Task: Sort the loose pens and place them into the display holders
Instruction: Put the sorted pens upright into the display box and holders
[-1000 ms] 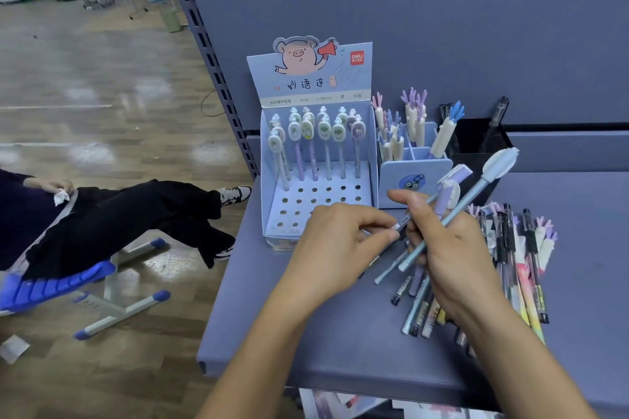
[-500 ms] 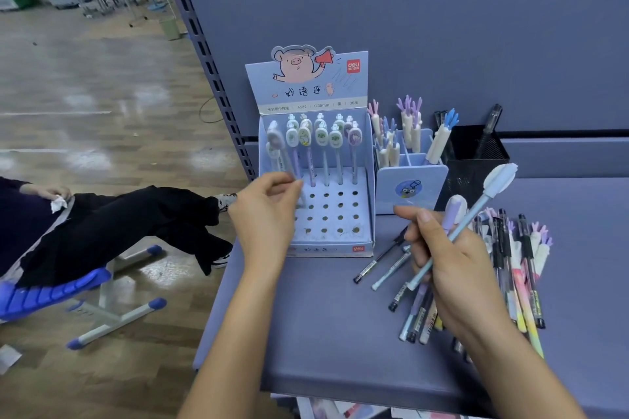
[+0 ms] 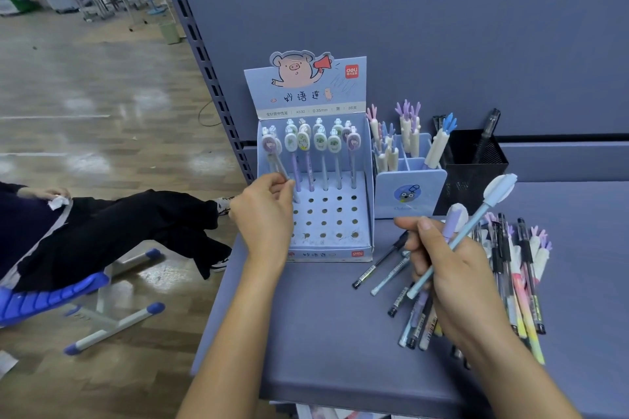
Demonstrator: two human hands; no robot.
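- Left hand [image 3: 263, 214]: grip clamped, with thumb and fingertips pinching the shaft of a charm pen [image 3: 272, 160].
- Charm pen: leans in the left column of the display box [image 3: 323, 254], tip down. Whether it sits in a hole cannot be told.
- Right hand [image 3: 452, 269]: grip clamped round a blue pen [image 3: 476, 224] and a lilac-capped pen [image 3: 454, 219], right of the display box.
- Loose pens [image 3: 520, 289]: lying on the bench [image 3: 323, 333], right of the display box, under and beyond the right hand.
- Blue holder [image 3: 410, 194]: just beside the display box's right wall. The mesh cup [image 3: 473, 160] stands farther right.
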